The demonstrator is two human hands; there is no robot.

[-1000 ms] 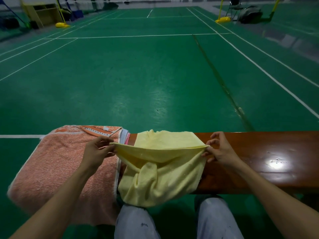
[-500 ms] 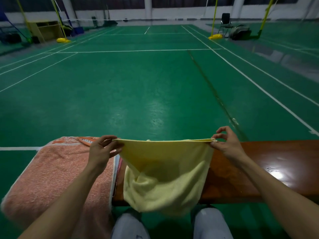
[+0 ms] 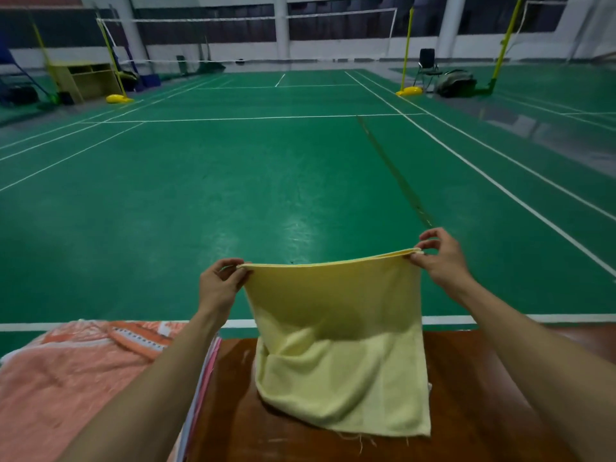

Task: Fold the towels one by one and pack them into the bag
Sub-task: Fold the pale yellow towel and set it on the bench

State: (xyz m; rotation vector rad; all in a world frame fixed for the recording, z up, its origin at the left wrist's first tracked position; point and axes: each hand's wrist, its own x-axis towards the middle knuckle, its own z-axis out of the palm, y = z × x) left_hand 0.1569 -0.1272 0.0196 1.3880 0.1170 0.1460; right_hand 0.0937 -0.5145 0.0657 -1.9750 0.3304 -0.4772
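A yellow towel (image 3: 336, 345) hangs doubled in front of me, its top edge stretched level between both hands. My left hand (image 3: 221, 283) pinches the towel's top left corner and my right hand (image 3: 440, 258) pinches the top right corner, slightly higher. The towel's lower part rests on the brown wooden bench (image 3: 473, 395). An orange and white towel (image 3: 66, 378) lies spread at the left, with striped cloth edges (image 3: 206, 371) showing under it. No bag is in sight.
Green badminton court floor (image 3: 233, 195) with white lines stretches ahead. Yellow net posts (image 3: 405, 51) and a net stand far back, with a black chair (image 3: 428, 66) and a dark bag (image 3: 455, 83) at the right. A wooden shelf unit (image 3: 86, 80) stands far left.
Both hands have lifted the yellow towel up off the bench and pulled its top edge taut. The view has tilted upward, showing more of the hall.
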